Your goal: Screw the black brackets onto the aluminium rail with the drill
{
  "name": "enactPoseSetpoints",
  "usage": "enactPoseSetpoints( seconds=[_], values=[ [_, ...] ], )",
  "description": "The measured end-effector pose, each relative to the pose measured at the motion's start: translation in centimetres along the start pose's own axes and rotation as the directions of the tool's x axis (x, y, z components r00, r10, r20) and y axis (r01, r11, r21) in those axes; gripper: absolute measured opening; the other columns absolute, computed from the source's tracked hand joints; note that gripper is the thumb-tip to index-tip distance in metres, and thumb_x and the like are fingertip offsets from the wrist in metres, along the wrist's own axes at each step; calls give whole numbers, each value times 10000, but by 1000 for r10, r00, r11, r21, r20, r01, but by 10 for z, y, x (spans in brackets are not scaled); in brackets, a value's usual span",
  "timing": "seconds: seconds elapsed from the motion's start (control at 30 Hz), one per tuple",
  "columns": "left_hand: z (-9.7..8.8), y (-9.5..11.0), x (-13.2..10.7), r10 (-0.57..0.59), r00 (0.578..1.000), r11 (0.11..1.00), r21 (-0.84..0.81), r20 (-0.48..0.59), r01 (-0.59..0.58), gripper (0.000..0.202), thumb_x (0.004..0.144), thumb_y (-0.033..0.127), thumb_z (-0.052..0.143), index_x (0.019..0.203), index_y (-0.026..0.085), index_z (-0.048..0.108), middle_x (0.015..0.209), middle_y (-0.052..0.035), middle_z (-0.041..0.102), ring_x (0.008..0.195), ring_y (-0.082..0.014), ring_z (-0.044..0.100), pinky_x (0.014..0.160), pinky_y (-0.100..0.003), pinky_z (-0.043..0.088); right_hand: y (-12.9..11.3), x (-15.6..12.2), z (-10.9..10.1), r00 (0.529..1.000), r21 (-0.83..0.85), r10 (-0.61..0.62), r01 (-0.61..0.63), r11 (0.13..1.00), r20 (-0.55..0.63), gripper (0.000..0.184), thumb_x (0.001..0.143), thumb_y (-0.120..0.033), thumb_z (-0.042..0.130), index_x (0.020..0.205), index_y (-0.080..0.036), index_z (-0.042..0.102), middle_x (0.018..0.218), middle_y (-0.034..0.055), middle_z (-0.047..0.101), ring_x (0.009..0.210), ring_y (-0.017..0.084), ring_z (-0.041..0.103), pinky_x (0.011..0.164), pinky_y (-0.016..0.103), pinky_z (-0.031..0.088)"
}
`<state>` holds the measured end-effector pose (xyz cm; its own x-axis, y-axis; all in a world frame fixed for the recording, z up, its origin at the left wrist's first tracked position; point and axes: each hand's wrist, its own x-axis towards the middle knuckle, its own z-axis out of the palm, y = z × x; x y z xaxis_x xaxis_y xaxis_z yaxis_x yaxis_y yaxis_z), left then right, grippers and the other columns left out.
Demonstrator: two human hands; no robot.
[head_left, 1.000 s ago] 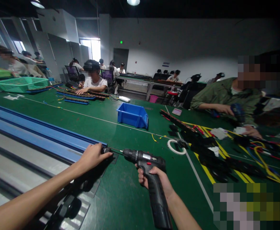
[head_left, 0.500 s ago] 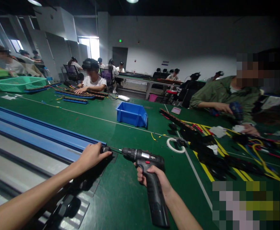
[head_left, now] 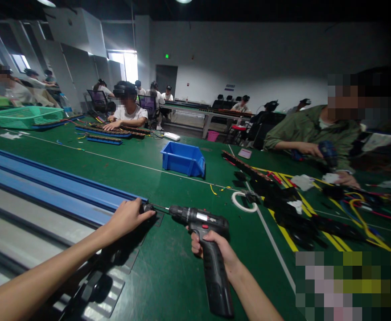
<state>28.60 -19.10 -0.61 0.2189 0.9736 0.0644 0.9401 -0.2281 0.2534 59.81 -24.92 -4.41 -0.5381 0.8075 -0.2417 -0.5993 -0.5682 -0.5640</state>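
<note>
My right hand (head_left: 215, 248) is wrapped round the grip of a black cordless drill (head_left: 206, 249) that lies level over the green table (head_left: 168, 183). Its bit (head_left: 160, 207) points left at a small dark part (head_left: 147, 208) at the end of a long rail. My left hand (head_left: 127, 217) is closed over that part, thumb and fingers pinching it against the rail end. The long blue and grey rail (head_left: 48, 189) runs off to the left. Black fittings (head_left: 98, 285) lie below my left forearm.
A blue bin (head_left: 183, 159) stands mid-table, with a white tape ring (head_left: 244, 203) and black parts and coloured wires (head_left: 315, 214) to the right. A person in a green jacket (head_left: 315, 131) works at the right with a drill. Other people sit at far tables; a green basket (head_left: 24, 117) is far left.
Almost nothing has moved. The view has drifted slightly; both hands and the drill hold the same pose at the rail end.
</note>
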Motion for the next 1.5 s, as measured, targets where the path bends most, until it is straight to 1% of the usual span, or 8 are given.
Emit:
enactPoseSetpoints(
  seconds=[0.23,0.53,0.77,1.0,1.3,1.5],
  values=[
    [2,-2,1,-6,1000,1000,7,2,6,549,863,693,438,867,162,575,750,-103,663,665,-235,601,575,-296,277,0,-1,3,1000,3,-9,9,1000,-7,329,714,-185,612,1033,-103,608,786,45,575,666,140,528,657,275,409],
    [3,-4,1,5,1000,1000,1,-9,-5,536,871,686,430,859,169,570,737,-97,663,646,-230,598,575,-297,282,-2,0,3,1000,8,20,-20,1000,0,337,709,-187,630,1034,-102,613,805,46,587,686,139,541,685,277,429],
    [2,-2,0,8,1000,1000,28,-10,-8,533,874,687,423,861,173,564,728,-97,666,670,-250,618,578,-300,287,-1,0,6,1000,-3,3,-3,1000,-11,423,695,-190,631,1103,-83,594,780,36,574,668,133,532,660,267,423],
    [1,-1,0,9,1000,1000,25,-6,-9,530,879,676,426,882,166,571,741,-108,676,696,-267,636,590,-305,316,-2,-1,7,1000,-3,16,-16,1000,-10,335,707,-185,625,1032,-104,609,790,36,579,688,137,538,696,277,431],
    [-2,2,1,-16,1000,999,39,23,15,537,876,665,441,897,153,599,772,-124,688,707,-263,643,598,-306,337,-3,0,7,1000,-24,20,-20,1000,9,344,702,-205,631,1033,-116,603,798,35,575,686,137,529,693,280,422],
    [0,1,1,-23,999,999,45,24,22,553,871,682,432,912,154,590,795,-126,690,719,-259,642,599,-303,336,-3,1,4,1000,-39,19,-18,999,19,370,712,-215,631,1062,-97,612,802,30,568,691,136,537,713,283,421]
  ],
)
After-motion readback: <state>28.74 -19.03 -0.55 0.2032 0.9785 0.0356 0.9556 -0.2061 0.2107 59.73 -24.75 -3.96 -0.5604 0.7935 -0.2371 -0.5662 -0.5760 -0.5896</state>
